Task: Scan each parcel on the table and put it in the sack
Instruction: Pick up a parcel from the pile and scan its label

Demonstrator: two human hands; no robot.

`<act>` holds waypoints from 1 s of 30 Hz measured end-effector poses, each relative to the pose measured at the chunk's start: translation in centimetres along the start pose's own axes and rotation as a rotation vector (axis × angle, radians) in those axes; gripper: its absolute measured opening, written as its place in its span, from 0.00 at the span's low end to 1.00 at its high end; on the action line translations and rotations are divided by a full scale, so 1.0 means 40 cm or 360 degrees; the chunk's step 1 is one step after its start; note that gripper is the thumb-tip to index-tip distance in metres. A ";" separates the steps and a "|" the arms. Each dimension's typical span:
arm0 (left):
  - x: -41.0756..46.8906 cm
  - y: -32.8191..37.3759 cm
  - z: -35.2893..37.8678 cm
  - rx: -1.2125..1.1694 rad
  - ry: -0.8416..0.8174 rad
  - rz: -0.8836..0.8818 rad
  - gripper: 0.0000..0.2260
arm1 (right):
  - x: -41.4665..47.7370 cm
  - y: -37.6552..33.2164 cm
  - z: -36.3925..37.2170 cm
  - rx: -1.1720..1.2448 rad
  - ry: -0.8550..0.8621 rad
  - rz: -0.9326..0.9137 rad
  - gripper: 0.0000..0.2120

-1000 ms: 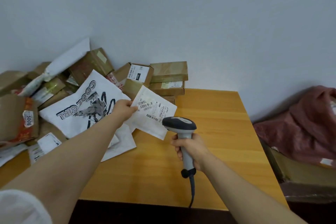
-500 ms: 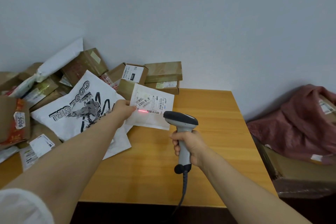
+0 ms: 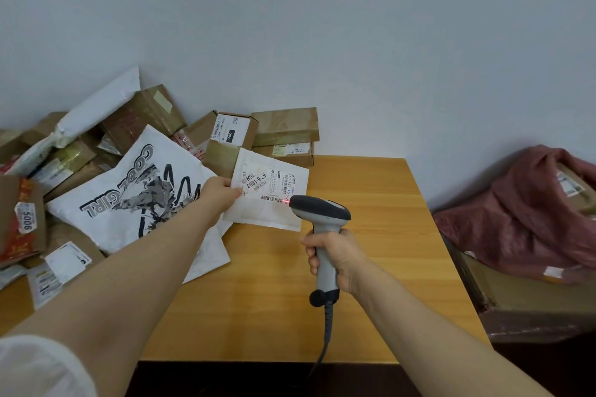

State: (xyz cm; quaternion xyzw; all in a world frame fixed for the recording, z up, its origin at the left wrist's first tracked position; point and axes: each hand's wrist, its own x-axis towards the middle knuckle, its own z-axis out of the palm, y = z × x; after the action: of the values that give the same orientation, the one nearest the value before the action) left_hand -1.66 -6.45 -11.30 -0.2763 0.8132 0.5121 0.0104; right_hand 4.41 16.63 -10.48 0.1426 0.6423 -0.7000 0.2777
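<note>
Left hand (image 3: 219, 192) pinches white parcel (image 3: 269, 201) by its left edge, tilted up over table (image 3: 371, 235), beside the "COOL GIRL" bag (image 3: 129, 200). Right hand (image 3: 335, 256) grips scanner (image 3: 322, 216) handle; red light falls on label barcode. Pink sack (image 3: 522, 219) is well apart, right of table.

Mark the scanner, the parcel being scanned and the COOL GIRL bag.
scanner (image 3: 319, 206): head view, on its dark head.
parcel (image 3: 267, 182): head view, on its label.
COOL GIRL bag (image 3: 153, 200): head view, on its print.

Soft, even, slightly dim light with faint shadows. Sharp around the right grip (image 3: 335, 256); far from it, the table (image 3: 387, 284) edges bow with wide-angle distortion.
</note>
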 end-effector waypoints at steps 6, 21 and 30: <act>0.002 0.004 0.010 -0.0014 -0.0026 -0.0026 0.15 | 0.002 0.003 0.003 0.0040 0.0011 0.0018 0.08; -0.101 0.100 0.369 -0.0512 -0.0754 -0.0235 0.14 | -0.059 0.066 -0.381 0.0650 0.0837 -0.0058 0.05; -0.322 0.370 0.810 -0.0674 -0.0806 -0.0065 0.15 | -0.202 0.042 -0.850 0.0846 0.0891 -0.0239 0.05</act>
State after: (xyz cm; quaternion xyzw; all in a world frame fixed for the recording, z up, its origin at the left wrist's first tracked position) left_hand -6.19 31.14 -10.60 -0.1523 0.6547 0.7218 0.1649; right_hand 6.53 51.51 -11.93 0.3474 0.4983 -0.7943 -0.0069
